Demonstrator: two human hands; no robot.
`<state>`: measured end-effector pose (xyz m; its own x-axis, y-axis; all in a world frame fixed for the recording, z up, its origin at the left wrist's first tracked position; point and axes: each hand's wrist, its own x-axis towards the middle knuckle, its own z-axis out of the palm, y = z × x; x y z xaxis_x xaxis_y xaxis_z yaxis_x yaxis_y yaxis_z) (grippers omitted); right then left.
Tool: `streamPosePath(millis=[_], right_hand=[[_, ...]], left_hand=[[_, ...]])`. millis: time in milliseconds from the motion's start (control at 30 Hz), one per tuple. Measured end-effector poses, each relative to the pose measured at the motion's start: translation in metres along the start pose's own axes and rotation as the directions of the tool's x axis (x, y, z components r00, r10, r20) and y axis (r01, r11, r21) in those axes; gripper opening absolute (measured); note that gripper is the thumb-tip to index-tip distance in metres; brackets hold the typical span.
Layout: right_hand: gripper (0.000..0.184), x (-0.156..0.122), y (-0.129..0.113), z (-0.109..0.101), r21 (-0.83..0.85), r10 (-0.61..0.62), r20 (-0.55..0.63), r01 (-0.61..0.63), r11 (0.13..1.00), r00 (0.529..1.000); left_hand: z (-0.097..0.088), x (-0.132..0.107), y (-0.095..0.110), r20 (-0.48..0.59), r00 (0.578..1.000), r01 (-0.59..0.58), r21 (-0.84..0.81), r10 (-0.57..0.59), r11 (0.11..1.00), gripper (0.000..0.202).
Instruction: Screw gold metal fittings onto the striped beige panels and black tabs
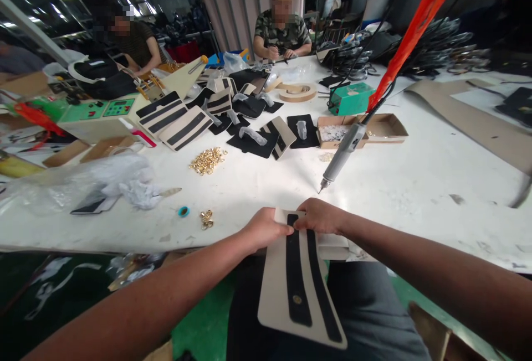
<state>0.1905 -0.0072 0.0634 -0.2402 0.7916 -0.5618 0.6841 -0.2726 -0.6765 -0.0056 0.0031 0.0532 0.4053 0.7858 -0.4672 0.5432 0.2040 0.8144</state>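
A beige panel with two black strips [276, 289] hangs over the table's front edge, above my lap. Its top end is pinched by my left hand [270, 225] on one side and my right hand [318, 217] on the other, thumbs on the near face. A small gold-coloured round fitting [297, 299] sits low on one black strip. Just beyond my hands, an electric screwdriver [343, 153] hangs tip down from an orange-wrapped cord. A few gold-coloured metal pieces [206, 219] lie left of my hands, near a small blue round container [183, 211].
A heap of gold-coloured rings [208, 160] lies farther back, before several black and beige panels [187, 128]. Cardboard boxes [386, 128] and a green box-shaped device [353, 99] stand behind the screwdriver. Clear plastic [83, 181] covers the left side. A person [282, 31] works across the table.
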Motion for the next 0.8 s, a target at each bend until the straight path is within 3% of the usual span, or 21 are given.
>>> streamPosePath(millis=[100,200,267,333,400,467,567,667,800], right_hand=[[0.013,-0.002,-0.003,0.0,-0.043,0.0,-0.014,0.0,0.999,1.0],[0.014,-0.005,-0.008,0.0,-0.086,0.002,-0.02,-0.003,0.996,1.0],[0.015,-0.007,-0.011,-0.001,-0.111,0.002,-0.026,-0.005,0.994,1.0],[0.016,-0.008,-0.014,-0.001,-0.127,-0.002,-0.028,-0.002,0.992,1.0],[0.017,-0.007,-0.015,-0.001,-0.134,-0.008,-0.028,0.004,0.991,1.0],[0.018,-0.006,-0.015,-0.001,-0.133,-0.011,-0.03,0.007,0.991,1.0],[0.019,-0.004,-0.01,-0.001,-0.111,-0.015,-0.039,0.011,0.994,0.999],[0.007,-0.004,-0.002,0.0,-0.043,-0.017,-0.032,0.016,0.999,0.999],[0.025,-0.004,0.007,0.004,0.144,0.007,-0.038,-0.002,0.99,0.999]], left_hand=[[-0.008,0.0,0.004,0.029,0.997,-0.077,0.168,0.073,0.983,0.022],[-0.01,-0.007,0.005,-0.089,0.991,-0.05,0.419,0.096,0.906,0.04],[-0.007,-0.013,0.0,-0.212,0.952,-0.067,0.56,0.221,0.826,0.064],[0.0,-0.017,-0.009,-0.231,0.878,-0.199,0.621,0.42,0.758,0.071],[0.007,-0.018,-0.02,-0.168,0.803,-0.37,0.612,0.572,0.699,0.051],[0.012,-0.016,-0.029,-0.127,0.762,-0.467,0.571,0.635,0.675,0.027],[0.015,-0.012,-0.035,-0.15,0.754,-0.489,0.521,0.639,0.699,0.018],[0.014,-0.011,-0.036,-0.174,0.759,-0.484,0.496,0.628,0.721,0.02],[0.014,-0.011,-0.039,-0.179,0.749,-0.495,0.488,0.638,0.719,0.019]])
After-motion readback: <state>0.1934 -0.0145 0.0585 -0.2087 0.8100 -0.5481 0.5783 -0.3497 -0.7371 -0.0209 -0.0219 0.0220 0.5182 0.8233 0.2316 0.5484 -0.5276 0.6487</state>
